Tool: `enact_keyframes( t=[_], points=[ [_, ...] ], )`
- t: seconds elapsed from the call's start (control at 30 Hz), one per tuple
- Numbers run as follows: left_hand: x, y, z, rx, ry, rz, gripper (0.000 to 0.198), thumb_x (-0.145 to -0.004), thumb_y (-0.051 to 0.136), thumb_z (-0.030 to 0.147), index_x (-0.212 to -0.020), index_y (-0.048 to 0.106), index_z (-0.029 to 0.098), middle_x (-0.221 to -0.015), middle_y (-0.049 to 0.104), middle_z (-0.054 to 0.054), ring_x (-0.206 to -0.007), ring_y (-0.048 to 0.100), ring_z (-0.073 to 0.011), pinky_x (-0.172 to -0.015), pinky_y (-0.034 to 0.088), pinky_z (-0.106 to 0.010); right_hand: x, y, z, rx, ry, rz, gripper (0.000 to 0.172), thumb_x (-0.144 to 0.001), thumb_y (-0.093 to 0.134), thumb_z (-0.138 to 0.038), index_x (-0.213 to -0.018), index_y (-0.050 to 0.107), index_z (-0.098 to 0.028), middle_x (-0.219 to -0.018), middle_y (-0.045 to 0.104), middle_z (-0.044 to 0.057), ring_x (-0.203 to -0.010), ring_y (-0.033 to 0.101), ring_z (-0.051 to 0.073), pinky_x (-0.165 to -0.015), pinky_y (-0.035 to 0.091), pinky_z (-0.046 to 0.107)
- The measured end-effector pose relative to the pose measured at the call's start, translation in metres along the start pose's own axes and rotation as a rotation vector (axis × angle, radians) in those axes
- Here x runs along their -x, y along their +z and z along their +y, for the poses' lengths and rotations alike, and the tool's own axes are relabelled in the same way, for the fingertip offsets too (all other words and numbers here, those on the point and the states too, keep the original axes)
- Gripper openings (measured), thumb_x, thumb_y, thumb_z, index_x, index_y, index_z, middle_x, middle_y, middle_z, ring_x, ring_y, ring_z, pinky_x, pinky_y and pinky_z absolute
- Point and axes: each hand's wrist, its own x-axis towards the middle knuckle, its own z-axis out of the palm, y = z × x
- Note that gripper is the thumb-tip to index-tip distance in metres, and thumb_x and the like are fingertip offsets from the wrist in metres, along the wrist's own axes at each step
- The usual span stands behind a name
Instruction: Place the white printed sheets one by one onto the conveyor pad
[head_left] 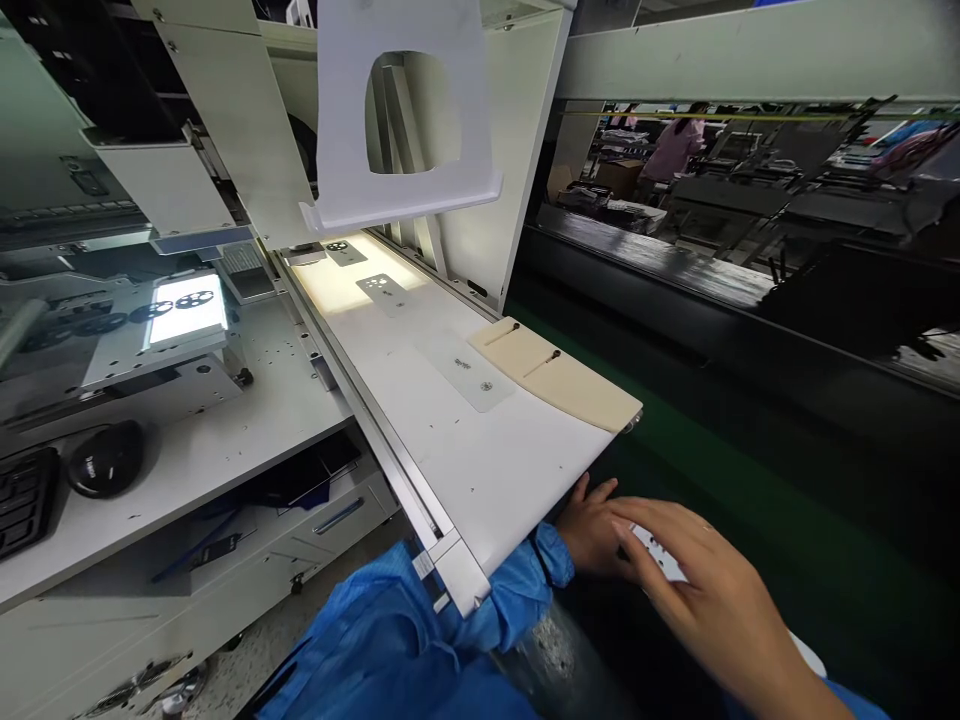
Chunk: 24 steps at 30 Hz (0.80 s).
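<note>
Right hand (705, 580): closed on a pale plate (657, 553) with dark holes, thumb on the near side, fingers over the top. Left hand (589, 525): a couple of fingers stretched out, rest behind the right hand, can't tell if it grips the plate too. Plate sits between the hands, off the belt (472, 490), just past its near end. Main risk: a slip. Hold looks like thumb against fingers, so a loose pinch or a knock from the other hand could drop it toward the dark green floor (817, 560). Faces could also get smudged or scratched, bare skin being right on them. Left sleeve (517, 590) runs right by the belt's end corner, contact unclear; a quick pull back could snag the cloth there. Further up, the near sheet (484, 388) lies beside the cream guide (559, 372), touching or not can't tell; if the belt runs, it might rub the guide, skew, or go over the end with both hands busy. Middle sheet (384, 294) and far sheet (345, 251) lie beyond, the far one in the lit patch (326, 290); bunching possible if the near one jams
</note>
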Motion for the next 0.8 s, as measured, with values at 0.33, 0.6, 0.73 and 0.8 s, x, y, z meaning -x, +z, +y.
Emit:
enact_keyframes(
  t=[0.33, 0.6, 0.73, 0.8],
  points=[
    [-0.004, 0.009, -0.006, 0.132, 0.035, 0.011, 0.088, -0.075, 0.066, 0.053, -0.145, 0.020, 0.025, -0.147, 0.038, -0.005, -0.145, 0.014, -0.0261, -0.118, 0.000, -0.054, 0.133, 0.022, 0.059, 0.443, 0.278, -0.135, 0.073, -0.098, 0.015, -0.060, -0.110, 0.063, -0.006, -0.120, 0.055, 0.019, -0.113, 0.050, 0.038, -0.073, 0.058, 0.051],
    [-0.005, 0.007, -0.004, 0.075, 0.029, -0.034, 0.091, -0.075, 0.066, 0.050, -0.146, 0.015, 0.024, -0.148, 0.036, -0.004, -0.145, 0.011, -0.0246, -0.118, -0.001, -0.053, 0.158, 0.041, 0.071, 0.382, 0.344, -0.174, 0.052, -0.090, 0.026, -0.037, -0.112, 0.060, -0.005, -0.119, 0.055, 0.022, -0.109, 0.053, 0.036, -0.086, 0.052, 0.054],
    [-0.005, 0.008, -0.006, 0.095, 0.035, -0.034, 0.093, -0.073, 0.069, 0.049, -0.146, 0.016, 0.025, -0.149, 0.034, -0.003, -0.145, 0.011, -0.0245, -0.118, -0.001, -0.053, 0.157, 0.034, 0.070, 0.373, 0.354, -0.202, 0.054, -0.093, 0.025, -0.041, -0.110, 0.062, -0.006, -0.118, 0.056, 0.019, -0.106, 0.056, 0.034, -0.082, 0.056, 0.051],
    [-0.005, 0.009, -0.007, 0.108, 0.040, -0.017, 0.093, -0.073, 0.069, 0.048, -0.146, 0.017, 0.024, -0.149, 0.035, -0.003, -0.145, 0.011, -0.0245, -0.118, -0.002, -0.053, 0.154, 0.028, 0.067, 0.366, 0.321, -0.196, 0.055, -0.094, 0.023, -0.042, -0.107, 0.064, -0.007, -0.115, 0.058, 0.018, -0.100, 0.059, 0.032, -0.079, 0.058, 0.047]
  ],
)
